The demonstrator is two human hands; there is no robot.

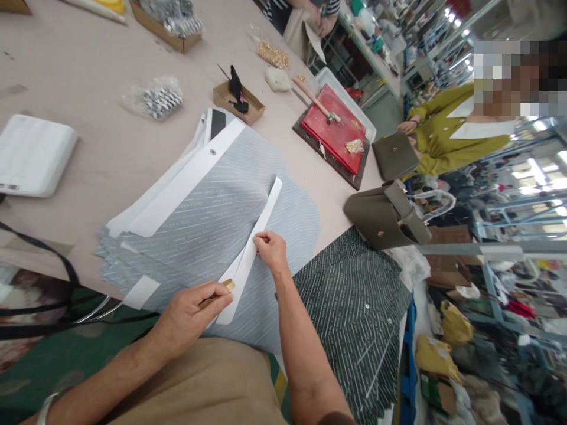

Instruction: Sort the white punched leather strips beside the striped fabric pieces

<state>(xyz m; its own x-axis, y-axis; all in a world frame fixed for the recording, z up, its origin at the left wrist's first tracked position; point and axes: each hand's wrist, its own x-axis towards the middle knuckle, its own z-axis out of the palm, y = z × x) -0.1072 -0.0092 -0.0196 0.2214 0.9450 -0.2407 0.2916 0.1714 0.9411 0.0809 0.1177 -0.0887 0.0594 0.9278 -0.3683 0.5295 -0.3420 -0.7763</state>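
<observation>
My left hand (190,310) is closed around a small wooden stick-like tool (218,293), its tip resting on the near end of a long white strip (254,248). My right hand (271,249) pinches that strip at its right edge, about midway along. The strip lies diagonally across the top of a stack of grey patterned sheets (208,224) at the table's near edge. Another broad white strip with a dark eyelet (186,180) lies on the far-left part of the stack.
A red mat on a dark board (333,131) carries a hammer (315,100). A small cardboard box (239,101), bagged metal parts (156,100) and a white case (33,154) sit on the table. Olive bags (383,215) stand at the right edge. A person in yellow-green (447,133) sits beyond.
</observation>
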